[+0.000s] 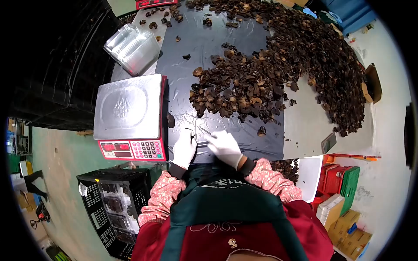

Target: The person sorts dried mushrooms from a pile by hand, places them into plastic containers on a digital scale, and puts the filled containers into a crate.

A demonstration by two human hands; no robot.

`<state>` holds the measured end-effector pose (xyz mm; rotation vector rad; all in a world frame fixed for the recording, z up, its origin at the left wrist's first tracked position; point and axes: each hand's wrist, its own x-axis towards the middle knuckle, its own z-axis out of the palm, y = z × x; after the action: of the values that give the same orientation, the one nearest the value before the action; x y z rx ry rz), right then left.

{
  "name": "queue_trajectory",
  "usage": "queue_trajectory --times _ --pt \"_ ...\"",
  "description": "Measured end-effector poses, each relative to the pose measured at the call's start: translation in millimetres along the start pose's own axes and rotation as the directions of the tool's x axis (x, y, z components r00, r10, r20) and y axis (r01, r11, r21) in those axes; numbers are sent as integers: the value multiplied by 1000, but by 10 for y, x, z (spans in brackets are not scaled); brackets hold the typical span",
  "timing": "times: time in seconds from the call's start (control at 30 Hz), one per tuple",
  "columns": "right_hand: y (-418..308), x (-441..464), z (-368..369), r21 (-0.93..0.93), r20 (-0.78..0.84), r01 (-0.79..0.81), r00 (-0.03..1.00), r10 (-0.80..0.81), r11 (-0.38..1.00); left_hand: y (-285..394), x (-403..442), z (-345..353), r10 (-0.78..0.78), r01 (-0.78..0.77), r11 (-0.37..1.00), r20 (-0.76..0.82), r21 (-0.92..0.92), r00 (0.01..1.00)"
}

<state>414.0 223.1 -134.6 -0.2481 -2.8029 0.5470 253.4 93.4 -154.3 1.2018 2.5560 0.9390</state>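
Both my hands wear white gloves and are held close together over the dark plastic sheet (174,56) at the table's near edge. My left hand (184,148) is closed, with a small dark mushroom piece (190,129) showing at its fingertips. Closed as well, my right hand (225,148) grips what looks like a small knife, its thin blade (204,130) pointing up and left toward the other hand. Its handle is hidden in the glove. Beyond them lies a heap of dark brown wood ear mushrooms (237,87).
Left of my hands stands a red digital scale (130,108), with clear plastic trays (135,50) stacked behind it. A phone (328,142) lies near the right edge. Below are a black crate (93,195) and a white bin (310,178).
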Motion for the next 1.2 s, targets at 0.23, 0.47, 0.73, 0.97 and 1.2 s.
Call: queue_trajectory --times 0.23,0.47,0.73,0.97,1.2 --pt "-169 -121 -385 414 72 -100 994 77 905 -126 34 -317 -227 353 284 295 -892 928" --pt "-192 825 364 219 -40 -130 989 142 967 -236 -349 -513 -141 361 -362 433 -859 890" --pt "-304 1337 327 238 77 -249 968 237 939 131 -217 -834 -33 394 -363 434 -844 900" --pt "-364 1655 503 694 705 -645 699 118 -321 191 106 -1045 -185 187 78 170 -979 968" --pt "-208 1435 732 827 326 -379 925 194 416 260 415 -1057 -136 167 77 155 -983 978"
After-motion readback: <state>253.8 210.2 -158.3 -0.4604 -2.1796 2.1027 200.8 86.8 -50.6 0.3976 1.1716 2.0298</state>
